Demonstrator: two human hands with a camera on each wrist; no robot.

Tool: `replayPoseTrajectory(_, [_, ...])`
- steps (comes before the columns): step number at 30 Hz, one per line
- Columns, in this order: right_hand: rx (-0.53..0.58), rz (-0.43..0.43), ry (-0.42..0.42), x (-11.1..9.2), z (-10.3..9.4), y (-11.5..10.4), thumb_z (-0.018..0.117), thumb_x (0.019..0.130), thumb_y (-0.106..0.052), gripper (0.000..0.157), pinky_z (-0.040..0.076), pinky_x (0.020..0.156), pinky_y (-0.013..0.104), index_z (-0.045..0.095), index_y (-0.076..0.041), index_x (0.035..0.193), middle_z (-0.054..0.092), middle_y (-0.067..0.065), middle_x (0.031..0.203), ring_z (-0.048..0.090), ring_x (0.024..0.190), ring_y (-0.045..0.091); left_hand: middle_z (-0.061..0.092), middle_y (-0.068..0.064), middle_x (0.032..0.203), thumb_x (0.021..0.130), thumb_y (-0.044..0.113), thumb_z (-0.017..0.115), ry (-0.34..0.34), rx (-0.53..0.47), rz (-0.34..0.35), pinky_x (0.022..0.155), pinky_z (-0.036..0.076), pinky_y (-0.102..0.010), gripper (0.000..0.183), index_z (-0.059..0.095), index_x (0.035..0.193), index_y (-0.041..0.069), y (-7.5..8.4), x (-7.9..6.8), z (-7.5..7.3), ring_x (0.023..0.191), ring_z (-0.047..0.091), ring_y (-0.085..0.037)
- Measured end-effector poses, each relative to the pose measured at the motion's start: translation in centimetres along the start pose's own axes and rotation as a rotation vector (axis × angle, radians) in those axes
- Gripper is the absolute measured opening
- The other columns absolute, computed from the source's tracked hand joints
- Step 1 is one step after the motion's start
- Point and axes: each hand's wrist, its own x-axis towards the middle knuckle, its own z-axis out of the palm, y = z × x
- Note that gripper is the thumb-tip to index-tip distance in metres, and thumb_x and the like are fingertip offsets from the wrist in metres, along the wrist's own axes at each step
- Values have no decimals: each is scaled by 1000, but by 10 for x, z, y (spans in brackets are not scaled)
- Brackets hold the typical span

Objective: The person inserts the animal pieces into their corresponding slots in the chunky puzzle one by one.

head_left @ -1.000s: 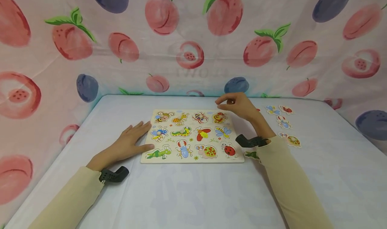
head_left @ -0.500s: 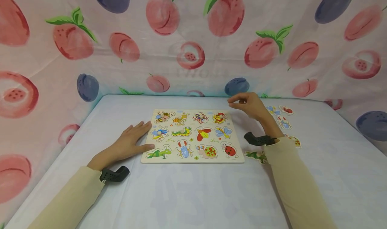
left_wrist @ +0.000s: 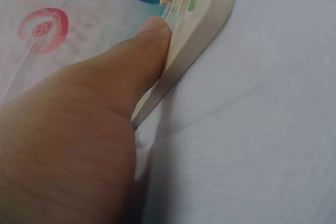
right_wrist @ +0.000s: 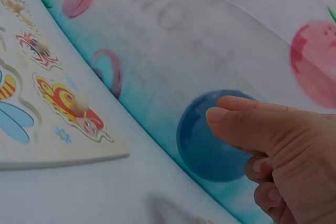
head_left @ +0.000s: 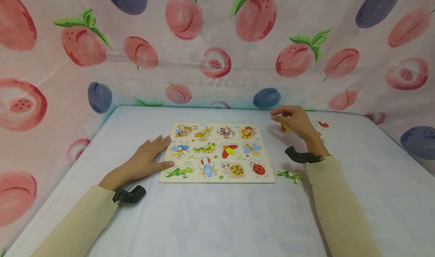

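Note:
A wooden insect puzzle board (head_left: 217, 179) lies flat on the pale blue table, its slots filled with painted pieces. My left hand (head_left: 149, 157) rests flat on the table at the board's left edge, fingers straight; in the left wrist view the thumb (left_wrist: 149, 38) presses against the board's rim (left_wrist: 202, 35). My right hand (head_left: 293, 121) hovers to the right of the board's far corner, fingers loosely curled, with nothing visible in them. In the right wrist view its curled fingers (right_wrist: 247, 124) hang beyond the board's butterfly piece (right_wrist: 68, 106). A small red-orange piece (head_left: 283, 128) lies just under that hand.
Loose pieces lie right of the board: a green grasshopper (head_left: 290, 175) near the right forearm, a red insect (head_left: 323, 124) and another piece (head_left: 322, 138) partly hidden by the wrist. A fruit-printed cloth (head_left: 217, 42) walls the table on three sides.
My right hand has moved right, from over the board's far right corner to beyond its edge near the loose pieces. The left hand and the board have stayed put.

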Motion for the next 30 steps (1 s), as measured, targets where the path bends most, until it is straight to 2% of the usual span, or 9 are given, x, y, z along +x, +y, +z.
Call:
replayPoseTrajectory(8, [-18, 110, 17, -5, -3, 20, 73, 86, -37, 36, 46, 60, 28, 71, -12, 112, 64, 9, 100, 52, 83, 24, 24, -14, 155, 87, 54, 62, 1, 4, 3, 114, 2, -53, 89, 26, 150, 2, 0, 0, 0, 144, 11, -34])
replayPoseTrajectory(17, [-55, 241, 48, -7, -2, 37, 72, 85, -41, 42, 42, 65, 32, 69, -14, 117, 61, 9, 105, 46, 87, 25, 24, -13, 155, 87, 54, 62, 3, 8, 0, 114, 2, -53, 89, 27, 150, 2, 0, 0, 1, 144, 11, -33])
replayPoseTrajectory(25, [-65, 196, 88, -10, 1, 51, 69, 89, -31, 33, 46, 74, 29, 70, -9, 114, 67, 12, 109, 58, 94, 24, 24, -13, 156, 87, 55, 62, 4, 10, -4, 114, 2, -52, 90, 27, 150, 2, -2, 1, 2, 144, 10, -33])
replayPoseTrajectory(30, [-99, 172, 105, -11, 2, 56, 66, 92, -29, 30, 45, 77, 32, 71, -7, 111, 66, 13, 109, 58, 96, 26, 23, -13, 156, 87, 56, 61, 4, 11, -6, 114, 2, -52, 90, 26, 150, 3, -3, 1, 3, 144, 10, -33])
